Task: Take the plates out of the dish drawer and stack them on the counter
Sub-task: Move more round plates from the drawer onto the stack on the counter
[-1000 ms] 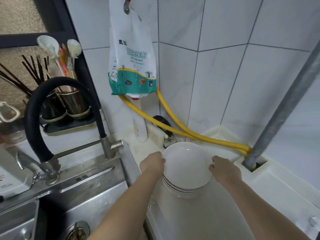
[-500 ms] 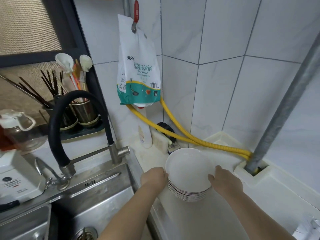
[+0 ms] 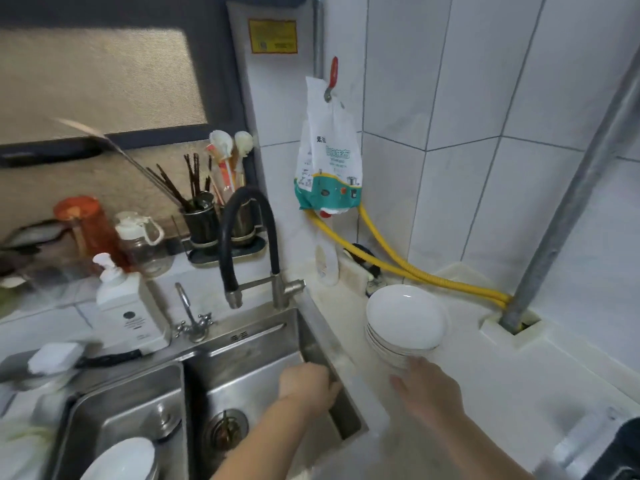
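White tiles (image 3: 519, 109) are covering the corner walls ahead of us, and a pale stone table (image 3: 502, 386) is running along beneath them to our right. Beside it, a steel double sink (image 3: 256, 372) is sitting sunk into the surface, with a black arched faucet (image 3: 247, 237) rising behind. A grey pipe (image 3: 568, 209) is slanting down into a square opening at the table's back, where a yellow hose (image 3: 391, 263) is also ending. A printed bag (image 3: 329, 164) is hanging from a hook on the wall. Near the window, a utensil holder (image 3: 204, 216) is standing with chopsticks, and a white pump bottle (image 3: 128, 313) is sitting left of the taps.

We are seeing the stack of plates (image 3: 405, 323) resting on the table, just right of the sink's edge. Our right hand (image 3: 429, 389) is hovering with fingers spread, fingertips just at the stack's near rim; blur is hiding whether they are touching. Our left hand (image 3: 306, 381) is loosely curled over the sink's right wall, holding nothing.
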A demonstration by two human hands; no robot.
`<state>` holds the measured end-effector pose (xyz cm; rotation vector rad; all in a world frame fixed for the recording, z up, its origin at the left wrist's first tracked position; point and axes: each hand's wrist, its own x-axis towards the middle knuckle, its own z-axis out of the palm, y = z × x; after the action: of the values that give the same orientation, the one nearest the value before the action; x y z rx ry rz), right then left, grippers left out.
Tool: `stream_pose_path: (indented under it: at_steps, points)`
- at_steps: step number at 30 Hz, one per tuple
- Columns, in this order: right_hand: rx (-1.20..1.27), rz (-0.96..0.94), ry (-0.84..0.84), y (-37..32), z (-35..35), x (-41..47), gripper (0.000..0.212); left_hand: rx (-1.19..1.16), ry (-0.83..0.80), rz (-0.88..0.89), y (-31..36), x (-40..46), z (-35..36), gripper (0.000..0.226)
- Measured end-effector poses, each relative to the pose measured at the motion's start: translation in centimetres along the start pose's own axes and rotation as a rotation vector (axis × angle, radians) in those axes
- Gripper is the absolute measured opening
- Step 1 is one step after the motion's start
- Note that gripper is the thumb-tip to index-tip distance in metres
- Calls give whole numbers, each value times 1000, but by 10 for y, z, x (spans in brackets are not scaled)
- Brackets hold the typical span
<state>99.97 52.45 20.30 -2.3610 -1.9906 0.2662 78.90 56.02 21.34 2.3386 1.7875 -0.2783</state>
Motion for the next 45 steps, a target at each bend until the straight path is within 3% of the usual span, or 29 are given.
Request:
stream_pose_path:
  at_steps: [8,17,28,33,39,45]
  points:
    - [-31,-268,-22,-104,25,-69,50,-56,-15,-161,-84,-109,38,51]
    - [-46,-578,-160,-250,77,-169,44,-188,-47,-449,-200,-260,99,47]
    - [-29,-954,-403,-401,137,-312,48,-414,-2,-765,-284,-440,156,44]
    - [-15,-1094,-497,-445,167,-379,37,-401,30,-836,-307,-514,194,45]
    - [-170,-1156,-634,-476,215,-434,34,-516,-91,-940,-323,-573,258,45]
    - [-250,-1010,-753,-495,267,-454,39,-613,-258,-1027,-344,-598,323,49]
